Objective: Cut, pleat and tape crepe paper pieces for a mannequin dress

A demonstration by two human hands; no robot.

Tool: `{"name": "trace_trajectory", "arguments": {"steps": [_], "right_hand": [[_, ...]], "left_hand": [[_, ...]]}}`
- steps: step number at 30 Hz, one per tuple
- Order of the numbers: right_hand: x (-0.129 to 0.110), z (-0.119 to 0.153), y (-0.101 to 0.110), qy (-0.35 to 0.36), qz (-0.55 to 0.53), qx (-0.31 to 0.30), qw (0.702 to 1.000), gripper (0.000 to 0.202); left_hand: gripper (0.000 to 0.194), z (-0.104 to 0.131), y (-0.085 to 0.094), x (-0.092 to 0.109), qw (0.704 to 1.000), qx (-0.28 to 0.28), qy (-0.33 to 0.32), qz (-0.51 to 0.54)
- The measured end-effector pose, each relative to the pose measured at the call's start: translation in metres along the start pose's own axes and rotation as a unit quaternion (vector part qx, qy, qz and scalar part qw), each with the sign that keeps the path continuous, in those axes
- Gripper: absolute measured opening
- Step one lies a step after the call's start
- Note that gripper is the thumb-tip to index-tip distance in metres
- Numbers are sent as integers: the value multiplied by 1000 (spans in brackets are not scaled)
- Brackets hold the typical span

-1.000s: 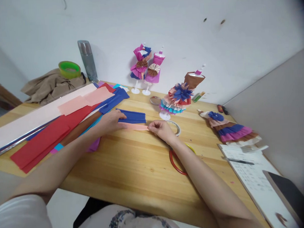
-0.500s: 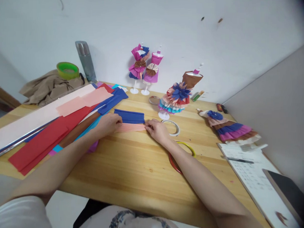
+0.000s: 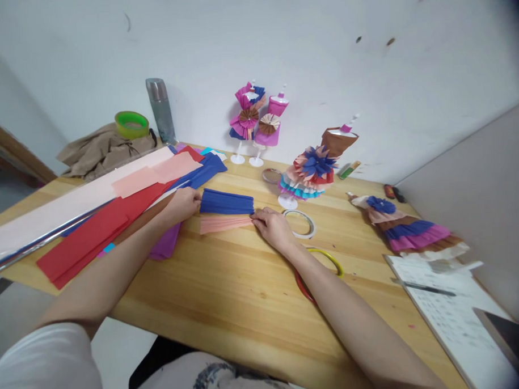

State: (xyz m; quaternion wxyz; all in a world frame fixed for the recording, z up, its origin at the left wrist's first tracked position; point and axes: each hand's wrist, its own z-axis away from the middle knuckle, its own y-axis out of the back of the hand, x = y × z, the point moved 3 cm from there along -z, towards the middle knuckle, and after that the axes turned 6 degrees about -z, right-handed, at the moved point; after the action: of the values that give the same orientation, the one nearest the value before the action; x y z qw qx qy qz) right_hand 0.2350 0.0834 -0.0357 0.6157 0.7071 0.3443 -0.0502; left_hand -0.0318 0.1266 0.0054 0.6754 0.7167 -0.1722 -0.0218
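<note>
A blue pleated crepe paper strip [image 3: 227,202] lies on the wooden table, just beyond a peach pleated crepe paper strip [image 3: 224,223]. My right hand [image 3: 272,228] pinches the right end of the peach strip, close to the blue strip's corner. At the blue strip's left edge is my left hand [image 3: 184,205], fingers curled together. Its fingertips are partly hidden, so I cannot make out whether they grip the blue paper. Under and behind my left forearm are a red paper sheet [image 3: 93,237] and a purple piece [image 3: 167,243].
Rolls of tape [image 3: 301,223] lie beside my right hand and forearm. Small dress forms in paper dresses [image 3: 312,170] stand along the wall. A bottle [image 3: 160,113] and a green tape roll [image 3: 131,125] are back left. A notebook [image 3: 437,296] with a pen lies right.
My left hand has moved off the peach strip's left end, leftward to the blue strip's edge, uncovering the peach pleats. My right hand stays at the strip's right end. The view has shifted slightly.
</note>
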Motion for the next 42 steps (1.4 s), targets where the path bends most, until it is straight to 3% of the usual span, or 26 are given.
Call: {"name": "trace_trajectory", "arguments": {"steps": [7,11,18,25,32,38,42], "right_hand": [[-11,5,9,-12,19,1,1000,24],[-16,6,8,-13,40,-7,999,16],[-8,1,5,-39,65,16,997,12],[0,1,2,-10,7,43,999,15],[-4,3,1,47,-69,52,995,20],[-2,7,7,70,-67,89,991,20],[-4,10,13,92,-71,104,988,21]], "left_hand": [[25,-1,-2,1,1000,-2,-12,9],[27,1,-2,3,999,-15,-12,26],[33,0,-8,5,998,-22,7,66],[33,0,-9,4,998,36,-3,42],[30,3,-9,14,999,45,-25,16],[35,7,-1,15,998,51,19,-40],[42,6,15,0,990,86,81,-80]]}}
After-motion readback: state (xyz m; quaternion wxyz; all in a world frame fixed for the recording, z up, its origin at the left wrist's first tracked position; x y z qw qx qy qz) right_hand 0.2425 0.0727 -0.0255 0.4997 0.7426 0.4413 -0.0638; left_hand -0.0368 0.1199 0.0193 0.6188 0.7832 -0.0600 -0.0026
